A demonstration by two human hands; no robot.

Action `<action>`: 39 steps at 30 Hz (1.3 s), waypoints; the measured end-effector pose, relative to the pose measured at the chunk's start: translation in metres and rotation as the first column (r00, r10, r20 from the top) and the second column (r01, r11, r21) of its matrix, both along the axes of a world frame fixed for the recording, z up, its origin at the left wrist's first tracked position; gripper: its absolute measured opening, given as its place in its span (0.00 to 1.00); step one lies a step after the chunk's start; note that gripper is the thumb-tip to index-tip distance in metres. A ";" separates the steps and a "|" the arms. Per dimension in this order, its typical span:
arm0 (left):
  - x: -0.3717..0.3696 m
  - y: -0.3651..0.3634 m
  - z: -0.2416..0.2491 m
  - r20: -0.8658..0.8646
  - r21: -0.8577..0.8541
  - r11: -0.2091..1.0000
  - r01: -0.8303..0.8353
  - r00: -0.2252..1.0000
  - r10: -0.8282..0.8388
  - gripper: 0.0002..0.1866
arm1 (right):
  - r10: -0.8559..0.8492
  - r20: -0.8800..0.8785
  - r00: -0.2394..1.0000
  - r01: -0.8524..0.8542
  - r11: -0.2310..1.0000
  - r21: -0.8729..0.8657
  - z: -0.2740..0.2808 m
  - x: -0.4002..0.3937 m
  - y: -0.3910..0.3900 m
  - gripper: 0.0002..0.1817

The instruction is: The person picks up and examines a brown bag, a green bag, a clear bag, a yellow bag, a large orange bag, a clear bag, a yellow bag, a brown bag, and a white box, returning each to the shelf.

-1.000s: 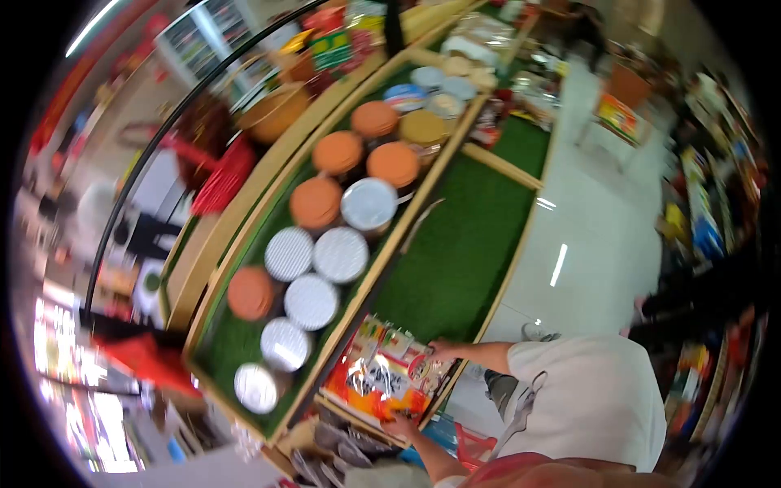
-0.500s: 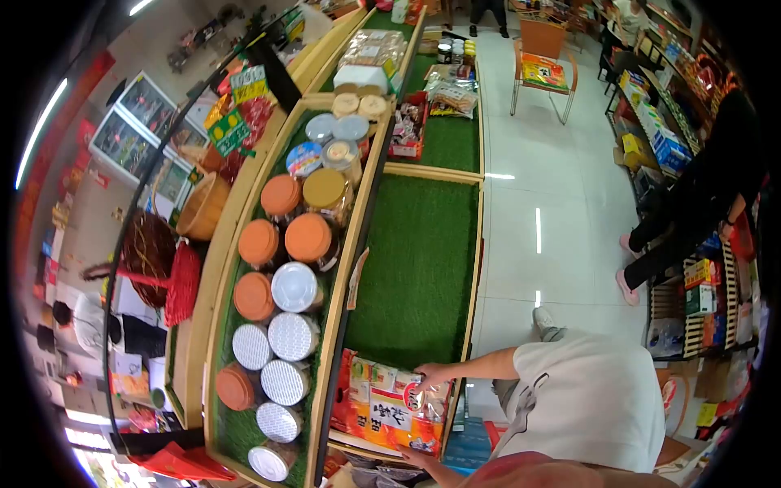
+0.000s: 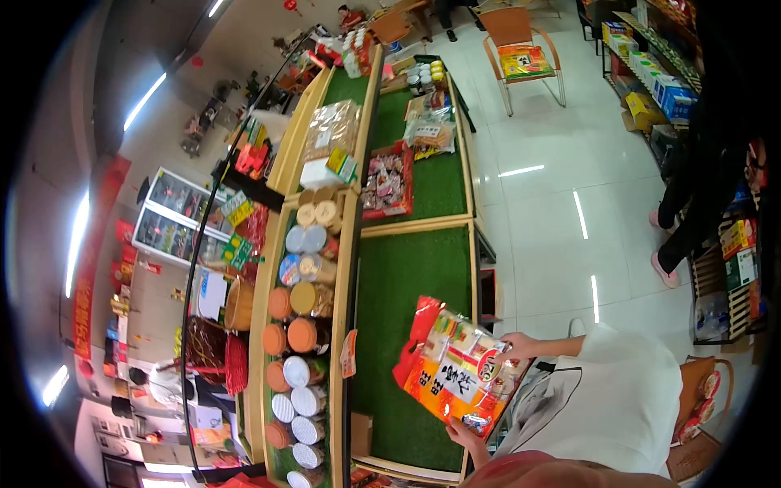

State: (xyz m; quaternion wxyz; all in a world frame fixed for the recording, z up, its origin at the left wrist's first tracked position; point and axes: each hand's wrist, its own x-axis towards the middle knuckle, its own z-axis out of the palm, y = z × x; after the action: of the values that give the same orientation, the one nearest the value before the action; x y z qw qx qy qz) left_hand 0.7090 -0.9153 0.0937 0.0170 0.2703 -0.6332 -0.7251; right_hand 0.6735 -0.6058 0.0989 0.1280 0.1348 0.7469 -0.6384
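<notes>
Both my hands hold a large red and orange bag of rice crackers (image 3: 460,378), tilted over the green turf-lined shelf. Its printed front, with big Chinese characters, faces up. My right hand (image 3: 517,347) grips the upper right edge, fingers closed over the bag. My left hand (image 3: 465,435) holds the lower edge, its fingers curled against the orange part. The bag's red end sticks out to the left over the green turf (image 3: 407,276). Part of each palm is hidden behind or beside the bag.
Lidded jars (image 3: 303,335) stand in a wooden-edged rack on the left. Farther up are a red box of wrapped sweets (image 3: 386,183) and bagged goods (image 3: 427,130). A chair (image 3: 521,53) stands in the aisle. A person in dark trousers (image 3: 691,203) is at the right.
The rice cracker bag has come up off the shelf's near end and turned, with both my hands on it. A cardboard-coloured piece now shows beneath. The camera view has shifted.
</notes>
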 end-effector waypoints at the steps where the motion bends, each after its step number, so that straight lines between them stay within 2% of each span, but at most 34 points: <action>1: -0.006 0.024 0.008 0.002 -0.009 0.998 0.058 0.998 -0.058 0.17 | -0.047 -0.002 0.999 0.047 0.999 0.014 0.000 0.010 0.025 0.38; 2: -0.011 0.057 0.037 0.104 -0.158 0.976 0.153 0.985 -0.138 0.14 | -0.099 -0.008 0.995 0.099 0.995 0.029 -0.002 0.019 0.050 0.39; 3: -0.018 0.082 0.029 0.034 -0.142 0.975 0.172 0.985 -0.169 0.14 | -0.156 -0.077 0.985 0.160 0.986 0.051 -0.007 0.029 0.076 0.39; 4: -0.023 0.109 0.019 -0.031 -0.121 0.973 0.194 0.979 -0.200 0.14 | -0.207 -0.066 0.976 0.211 0.975 0.065 -0.009 0.040 0.105 0.38; 6: -0.030 0.169 0.029 0.013 -0.076 0.959 0.275 0.962 -0.274 0.13 | -0.310 -0.039 0.950 0.312 0.946 0.090 -0.001 0.063 0.158 0.38; 7: -0.035 0.192 0.024 0.023 -0.155 0.910 0.386 0.922 -0.387 0.13 | -0.375 -0.066 0.925 0.380 0.921 0.084 0.008 0.077 0.186 0.37; 10: -0.051 0.283 0.000 -0.138 -0.153 0.873 0.463 0.865 -0.483 0.13 | -0.553 -0.109 0.826 0.561 0.825 0.070 0.015 0.121 0.258 0.34; 11: -0.058 0.302 -0.006 -0.083 -0.209 0.781 0.588 0.785 -0.614 0.14 | -0.625 -0.151 0.766 0.639 0.766 0.073 0.019 0.137 0.274 0.31; 13: -0.062 0.360 0.008 -0.087 -0.223 0.683 0.696 0.684 -0.725 0.14 | -0.724 -0.130 0.677 0.735 0.676 0.059 0.038 0.170 0.304 0.30; 17: -0.071 0.435 0.018 -0.122 -0.274 0.525 0.806 0.513 -0.850 0.12 | -0.861 -0.072 0.503 0.864 0.503 0.022 0.053 0.207 0.335 0.25; 19: -0.072 0.466 0.032 -0.129 -0.279 0.477 0.833 0.460 -0.878 0.15 | -0.900 -0.085 0.427 0.904 0.428 0.004 0.053 0.213 0.340 0.22; 20: -0.077 0.472 0.030 -0.113 -0.296 0.461 0.836 0.449 -0.886 0.13 | -0.907 -0.060 0.416 0.909 0.417 -0.004 0.049 0.214 0.341 0.22; 23: -0.108 0.474 -0.001 -0.059 -0.371 0.395 0.840 0.403 -0.913 0.11 | -0.922 0.008 0.387 0.920 0.385 -0.071 0.065 0.203 0.350 0.21; 24: -0.112 0.482 0.000 -0.070 -0.380 0.408 0.830 0.414 -0.908 0.12 | -0.929 -0.039 0.368 0.923 0.371 -0.101 0.053 0.197 0.353 0.20; 27: -0.126 0.512 0.021 -0.102 -0.354 0.444 0.823 0.438 -0.893 0.13 | -0.922 0.003 0.388 0.920 0.387 -0.064 0.057 0.173 0.374 0.21; 28: -0.139 0.520 0.013 -0.075 -0.361 0.432 0.826 0.437 -0.897 0.13 | -0.918 0.012 0.396 0.918 0.395 -0.020 0.058 0.163 0.383 0.21; 30: -0.162 0.531 -0.003 -0.012 -0.372 0.406 0.834 0.434 -0.901 0.13 | -0.921 0.030 0.388 0.921 0.386 -0.043 0.067 0.140 0.402 0.22; 31: -0.169 0.549 0.015 -0.090 -0.377 0.425 0.823 0.424 -0.901 0.13 | -0.914 0.029 0.404 0.915 0.404 -0.014 0.074 0.124 0.411 0.22; 34: -0.204 0.586 0.034 -0.065 -0.308 0.439 0.844 0.442 -0.895 0.13 | -0.907 -0.030 0.420 0.906 0.417 0.074 0.081 0.083 0.451 0.24; 35: -0.218 0.595 0.025 -0.100 -0.264 0.459 0.848 0.450 -0.888 0.13 | -0.901 -0.049 0.431 0.901 0.427 0.078 0.079 0.072 0.462 0.25; 38: -0.248 0.619 0.024 -0.095 -0.365 0.475 0.800 0.476 -0.874 0.13 | -0.899 -0.033 0.436 0.899 0.435 0.045 0.071 0.040 0.492 0.26; 39: -0.256 0.627 0.024 -0.122 -0.299 0.518 0.802 0.506 -0.854 0.13 | -0.897 -0.044 0.439 0.898 0.437 0.059 0.072 0.030 0.499 0.26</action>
State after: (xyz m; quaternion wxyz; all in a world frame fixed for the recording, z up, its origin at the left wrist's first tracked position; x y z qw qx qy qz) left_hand 0.4529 -0.2879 0.1175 -0.2250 -0.1655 -0.7474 -0.6029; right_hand 0.7030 -0.1072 0.1710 -0.2366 0.5127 0.5855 -0.5817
